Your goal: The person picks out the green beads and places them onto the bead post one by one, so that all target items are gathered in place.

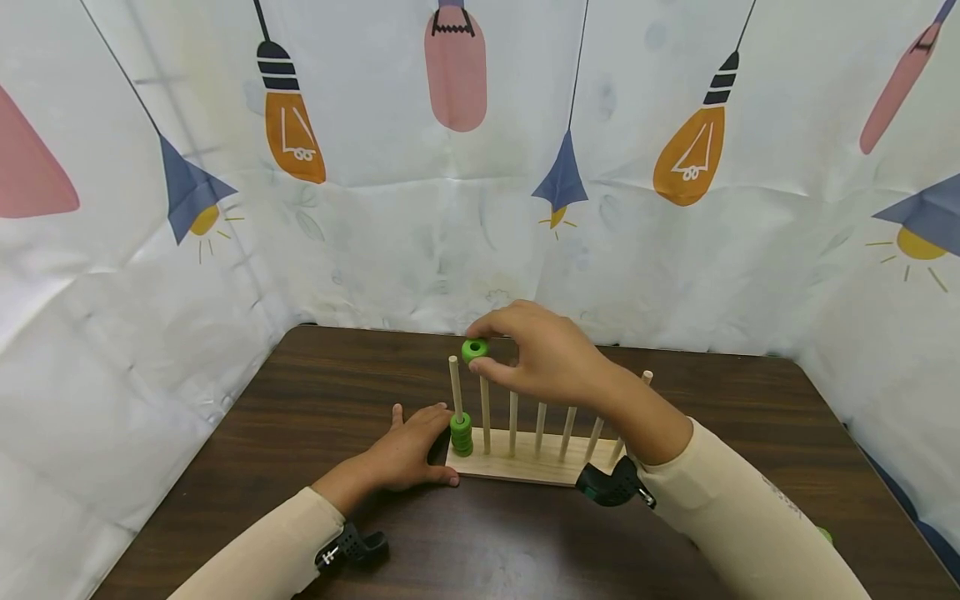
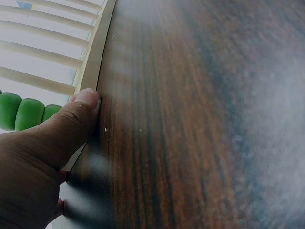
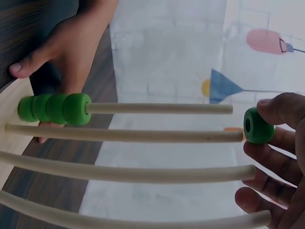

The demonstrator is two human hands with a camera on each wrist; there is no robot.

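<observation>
A wooden peg rack with several upright pegs stands on the table. Green beads are stacked on its leftmost peg; in the right wrist view, the stacked beads sit against the base. My left hand holds the rack's left end, its thumb along the front edge and its fingers toward the back. Between thumb and fingers, my right hand pinches one green bead at the top of the second peg. In the right wrist view, that bead is close to the peg's tip.
The dark wood-grain table extends around the rack. Behind it hangs a white curtain printed with lamps and bulbs. A bit of something green shows beyond the right sleeve, mostly hidden.
</observation>
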